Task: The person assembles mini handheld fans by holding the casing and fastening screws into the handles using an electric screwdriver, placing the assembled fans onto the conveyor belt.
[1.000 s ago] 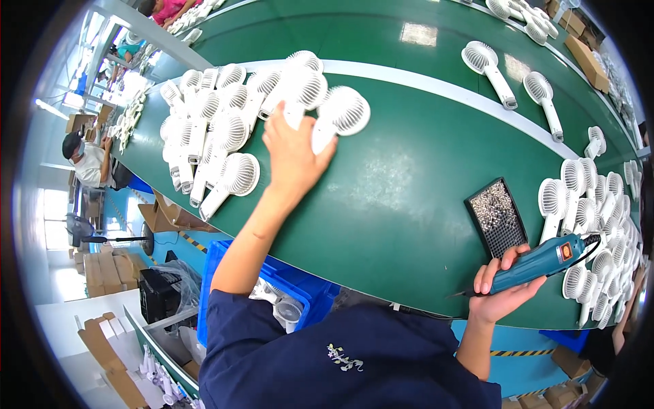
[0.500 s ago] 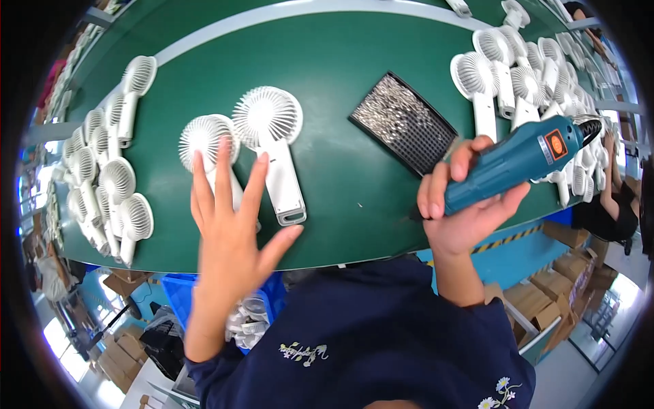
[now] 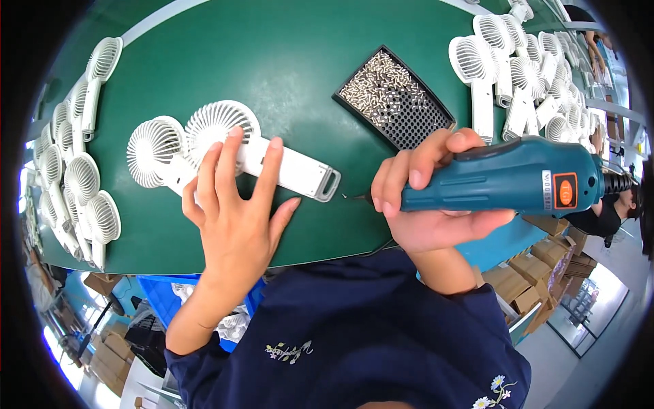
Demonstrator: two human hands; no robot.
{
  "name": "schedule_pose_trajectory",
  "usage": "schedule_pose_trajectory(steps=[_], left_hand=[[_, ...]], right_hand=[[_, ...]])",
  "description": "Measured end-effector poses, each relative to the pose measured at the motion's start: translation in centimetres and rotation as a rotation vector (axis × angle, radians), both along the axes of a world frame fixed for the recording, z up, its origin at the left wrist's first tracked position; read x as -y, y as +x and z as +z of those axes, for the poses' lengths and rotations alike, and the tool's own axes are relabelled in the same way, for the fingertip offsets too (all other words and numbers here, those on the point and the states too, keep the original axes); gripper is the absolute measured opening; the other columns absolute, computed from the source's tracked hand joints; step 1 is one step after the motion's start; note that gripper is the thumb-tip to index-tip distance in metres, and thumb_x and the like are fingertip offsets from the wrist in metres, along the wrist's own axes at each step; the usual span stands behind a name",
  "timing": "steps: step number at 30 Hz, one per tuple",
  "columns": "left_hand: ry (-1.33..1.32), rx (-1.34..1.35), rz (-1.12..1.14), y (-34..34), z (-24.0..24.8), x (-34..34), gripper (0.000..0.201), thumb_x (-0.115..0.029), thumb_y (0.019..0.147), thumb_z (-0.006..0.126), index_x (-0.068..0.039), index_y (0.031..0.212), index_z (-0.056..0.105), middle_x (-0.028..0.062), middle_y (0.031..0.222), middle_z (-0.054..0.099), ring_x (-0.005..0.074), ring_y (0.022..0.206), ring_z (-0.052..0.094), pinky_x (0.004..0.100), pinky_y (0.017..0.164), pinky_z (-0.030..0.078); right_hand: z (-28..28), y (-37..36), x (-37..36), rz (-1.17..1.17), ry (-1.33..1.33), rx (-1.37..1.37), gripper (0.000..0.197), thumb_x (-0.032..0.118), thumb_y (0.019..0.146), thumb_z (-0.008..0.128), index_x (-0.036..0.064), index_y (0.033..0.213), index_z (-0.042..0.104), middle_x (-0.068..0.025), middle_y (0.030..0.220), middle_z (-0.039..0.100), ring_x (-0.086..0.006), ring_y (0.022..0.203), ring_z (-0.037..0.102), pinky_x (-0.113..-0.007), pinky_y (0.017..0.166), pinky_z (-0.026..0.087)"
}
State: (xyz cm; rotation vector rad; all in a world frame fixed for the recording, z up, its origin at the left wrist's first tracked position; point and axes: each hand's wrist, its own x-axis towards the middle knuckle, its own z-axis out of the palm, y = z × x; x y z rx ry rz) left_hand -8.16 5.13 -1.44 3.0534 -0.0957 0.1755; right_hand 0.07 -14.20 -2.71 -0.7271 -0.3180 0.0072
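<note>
Touching 2 white handheld fans (image 3: 296,170) — left hand (image 3: 235,232): fingers are fanned out over the pair, the thumb spread to the side; whether any grip is taken cannot be told.
Right hand (image 3: 426,198): fingers are wrapped around a teal electric screwdriver (image 3: 504,178), whose bit is pointed left — near the looped handle end of 1 fan, but apart from it.
Fan pair: laid on the green worktable (image 3: 293,78), heads side by side, handles slanted down to the right.
Screw tray (image 3: 426,119): black and perforated, set at an angle beyond the right hand; small metal screws (image 3: 378,78) are heaped toward its far end.
Fan clusters: 1 left group (image 3: 82,177) and 1 right group (image 3: 471,60) are crowded together.
Blue bin (image 3: 153,290): partly hidden below the table edge; white parts are held inside.
</note>
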Motion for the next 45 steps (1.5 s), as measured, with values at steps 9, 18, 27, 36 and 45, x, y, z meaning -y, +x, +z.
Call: schedule_pose_trajectory(steps=[9, 18, 27, 36, 45], left_hand=[[-0.465, 0.131, -0.223, 1.6, 1.7, 0.4, 0.047, -0.017, 0.062, 0.083, -0.013, 0.108, 0.074, 0.0074, 0.110, 0.057, 0.0314, 0.111, 0.049, 0.0435, 0.093, 0.035], [-0.722, 0.146, -0.452, 3.9, -0.6, 1.8, 0.029, -0.013, 0.061, 0.085, -0.007, 0.087, 0.074, -0.0010, 0.080, 0.055, 0.0204, 0.079, 0.055, 0.0401, 0.079, 0.034], [-0.806, 0.187, -0.424, 4.2, -0.9, 1.8, 0.027, -0.012, 0.059, 0.085, -0.007, 0.083, 0.074, -0.0003, 0.081, 0.056, 0.0201, 0.078, 0.056, 0.0388, 0.079, 0.035], [-0.825, 0.210, -0.426, 4.0, -1.2, 1.5, 0.026, -0.012, 0.059, 0.085, -0.007, 0.083, 0.075, -0.0004, 0.081, 0.056, 0.0196, 0.078, 0.056, 0.0392, 0.080, 0.035], [-0.798, 0.212, -0.428, 4.1, -1.5, 1.5, 0.027, -0.010, 0.062, 0.084, -0.006, 0.086, 0.072, -0.0003, 0.083, 0.056, 0.0183, 0.077, 0.056, 0.0389, 0.081, 0.034]], right_hand=[[2.9, 1.2, 1.8, 0.129, -0.082, 0.135, 0.078, 0.074, 0.094, 0.041, 0.0111, 0.141, 0.040, -0.0052, 0.098, 0.054, -0.0198, 0.054, 0.055, -0.035, 0.045, 0.046], [4.3, 1.5, 0.9, 0.091, -0.033, 0.122, 0.074, 0.069, 0.097, 0.038, 0.0089, 0.140, 0.039, -0.0049, 0.098, 0.054, -0.0178, 0.054, 0.053, -0.034, 0.044, 0.046], [5.0, 1.8, 0.7, 0.067, -0.014, 0.119, 0.068, 0.063, 0.098, 0.044, 0.0085, 0.138, 0.041, -0.0035, 0.098, 0.054, -0.0163, 0.054, 0.053, -0.033, 0.045, 0.045], [5.0, 2.1, 0.9, 0.087, -0.008, 0.128, 0.066, 0.060, 0.099, 0.043, 0.0070, 0.139, 0.041, -0.0052, 0.099, 0.054, -0.0168, 0.055, 0.053, -0.033, 0.046, 0.046], [4.2, 2.3, 0.3, 0.144, -0.017, 0.144, 0.072, 0.066, 0.098, 0.041, 0.0099, 0.143, 0.037, -0.0054, 0.100, 0.053, -0.0185, 0.057, 0.055, -0.035, 0.047, 0.047]])
